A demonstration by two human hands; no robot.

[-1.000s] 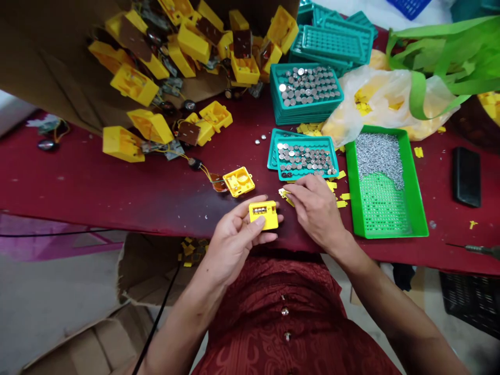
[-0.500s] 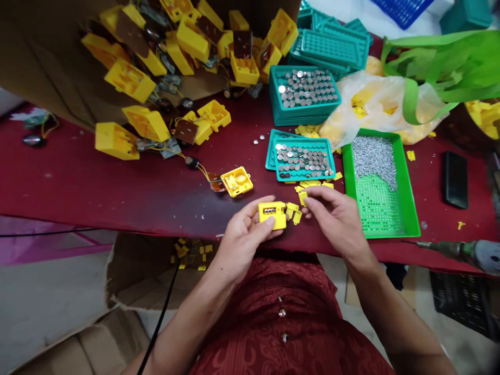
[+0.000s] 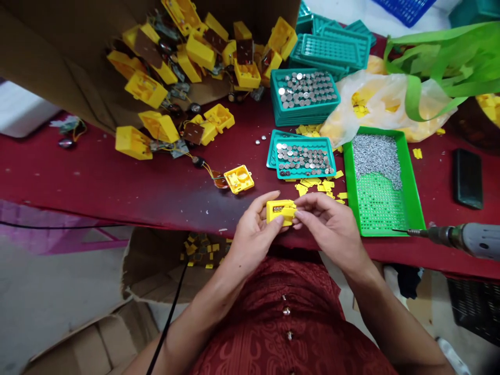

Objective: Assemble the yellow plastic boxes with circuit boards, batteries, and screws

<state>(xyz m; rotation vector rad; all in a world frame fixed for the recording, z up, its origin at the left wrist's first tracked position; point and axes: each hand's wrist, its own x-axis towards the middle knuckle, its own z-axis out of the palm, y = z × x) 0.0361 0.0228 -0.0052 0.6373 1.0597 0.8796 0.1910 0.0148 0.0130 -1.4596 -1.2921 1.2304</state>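
My left hand is closed around a small yellow plastic case, its thumb on the front edge. A slot in the case shows a row of silver button cells. Between the thumb and fingers of my right hand is a small flat yellow cover, lying over the right part of that slot at a slant. Just behind my hands, several loose yellow covers lie by a teal tray of button cells. Further left rests an open yellow case with wires.
A green basket of small silver screws stands at right, beside an electric screwdriver and a black phone. Stacked teal trays and a plastic bag stand behind. Wired yellow cases pile up at back left.
My right hand has brought the yellow cover leftward from the loose pile onto the case in my left hand. The view has shifted slightly, and the screwdriver appears further left.
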